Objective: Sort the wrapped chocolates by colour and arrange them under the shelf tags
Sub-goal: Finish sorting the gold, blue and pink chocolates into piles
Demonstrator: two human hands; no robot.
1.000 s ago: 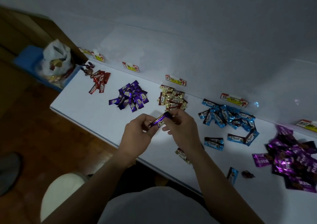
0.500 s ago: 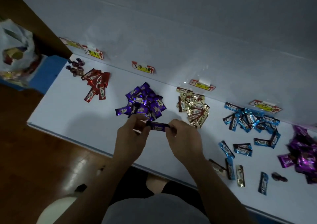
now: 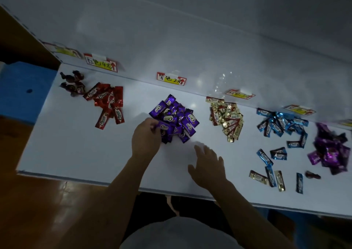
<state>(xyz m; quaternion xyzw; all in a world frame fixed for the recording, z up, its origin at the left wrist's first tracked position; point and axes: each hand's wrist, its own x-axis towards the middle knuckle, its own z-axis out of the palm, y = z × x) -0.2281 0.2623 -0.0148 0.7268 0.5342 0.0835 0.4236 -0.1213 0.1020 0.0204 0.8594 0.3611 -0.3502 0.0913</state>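
Left hand adding purple foil-wrapped chocolate bar to purple heap
Right hand, near-right of purple heap, fingers spread, holds nothing. Left hand, at the heap's near-left edge, pinches the bar by its left end, long axis pointing right into the heap; red-and-yellow paper shelf tag beyond.

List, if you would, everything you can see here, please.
table: one, white, under everything
shelf tags: five plus, red-yellow, back wall
dark twists: few, dark, far left
red pile: many, red, left
purple pile: many, purple, centre
gold pile: many, gold, right of centre
blue pile: many, blue, further right
magenta pile: many, magenta, far right
loose chocolates: several, blue and gold, front right
left grip: one, pinches purple chocolate at purple pile
right grip: one, empty, above table front
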